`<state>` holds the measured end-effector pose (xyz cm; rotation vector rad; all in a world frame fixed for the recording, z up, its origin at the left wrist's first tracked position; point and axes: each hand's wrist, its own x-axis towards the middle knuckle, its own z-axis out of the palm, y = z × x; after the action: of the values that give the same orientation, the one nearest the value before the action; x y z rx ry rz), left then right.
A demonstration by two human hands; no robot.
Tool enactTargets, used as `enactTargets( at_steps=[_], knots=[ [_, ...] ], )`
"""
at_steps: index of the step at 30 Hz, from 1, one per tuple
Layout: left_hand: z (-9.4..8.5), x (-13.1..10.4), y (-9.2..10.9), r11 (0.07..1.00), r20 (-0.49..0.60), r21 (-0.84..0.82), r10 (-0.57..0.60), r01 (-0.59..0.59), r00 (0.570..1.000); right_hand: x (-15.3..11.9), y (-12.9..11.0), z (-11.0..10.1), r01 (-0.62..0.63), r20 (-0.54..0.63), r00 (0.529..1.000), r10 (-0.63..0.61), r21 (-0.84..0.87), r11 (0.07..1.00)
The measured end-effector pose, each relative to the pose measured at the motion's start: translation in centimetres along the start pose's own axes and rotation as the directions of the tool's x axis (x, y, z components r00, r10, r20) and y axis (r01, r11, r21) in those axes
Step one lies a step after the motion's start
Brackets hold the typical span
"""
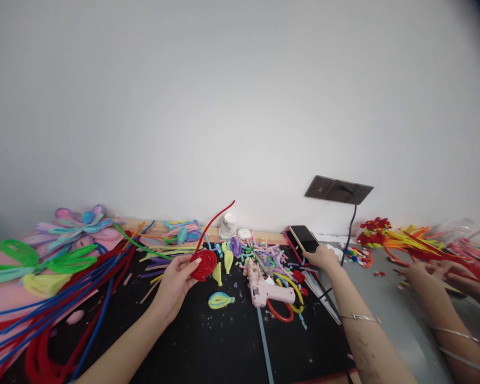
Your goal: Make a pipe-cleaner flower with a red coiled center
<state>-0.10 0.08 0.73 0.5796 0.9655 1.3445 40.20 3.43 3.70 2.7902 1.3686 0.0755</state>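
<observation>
- Far side on the left there's a big lilac flower [74, 228], with a green loopy one [48, 258] nearer.
- A messy bundle of blue and red stems [74, 290] runs diagonally from the near left corner toward the wall.
- Left hand [176, 282] has the red coil [204, 265] pinched between thumb and fingers, up over the left half of the black mat [172, 346]. The coil's loose tail sticks up, far and to the right.
- Small yellow and blue loop [221, 300] lies on the mat, nearer than the coil and a bit right.
- White cup [228, 226] sits over by the wall.
- Pink glue gun [270, 292] is right of the loop, beside a heap of colorful cut bits [270, 256].
- Right hand [323, 258] is on the phone [304, 238], fingers at its near right edge. Can't tell if they're gripping it or just touching.
- Way over right, another person's hands [428, 274] are busy with red stems [448, 256] above the gray tabletop [392, 314].
</observation>
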Motion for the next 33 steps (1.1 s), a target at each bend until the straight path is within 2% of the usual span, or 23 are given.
enactTargets(
  at_steps=[5,16,20,23,26,29,33],
  knots=[
    [0.3,-0.2,0.1,1.000,-0.009,0.010,-0.018,0.018,1.000,-0.8,0.0,0.5,0.041,-0.068,0.997,-0.041,0.007,0.999],
    [0.1,-0.1,0.0,0.999,-0.007,0.026,-0.024,0.024,1.000,-4.2,-1.9,1.0,0.108,-0.174,0.979,-0.102,0.024,0.994],
    [0.1,0.0,0.0,0.999,-0.023,0.033,-0.032,0.033,0.999,-5.8,-1.8,1.1,0.230,-0.270,0.936,-0.226,-0.018,0.973],
    [0.2,-0.1,0.0,0.999,-0.017,0.042,-0.023,0.024,1.000,-6.5,-1.6,1.4,0.322,-0.240,0.912,-0.332,-0.081,0.943],
    [0.3,-0.1,0.1,0.998,-0.024,0.054,-0.031,0.032,0.999,-6.7,-1.4,1.7,0.348,-0.216,0.908,-0.358,-0.083,0.934],
    [0.3,-0.2,0.2,0.997,-0.034,0.063,-0.035,0.037,0.999,-6.4,-1.1,1.9,0.410,-0.238,0.883,-0.406,-0.032,0.911],
    [0.2,-0.1,0.2,0.997,-0.025,0.075,-0.026,0.028,0.999,-6.0,-0.3,1.8,0.540,-0.341,0.811,-0.476,0.122,0.833]
  ],
)
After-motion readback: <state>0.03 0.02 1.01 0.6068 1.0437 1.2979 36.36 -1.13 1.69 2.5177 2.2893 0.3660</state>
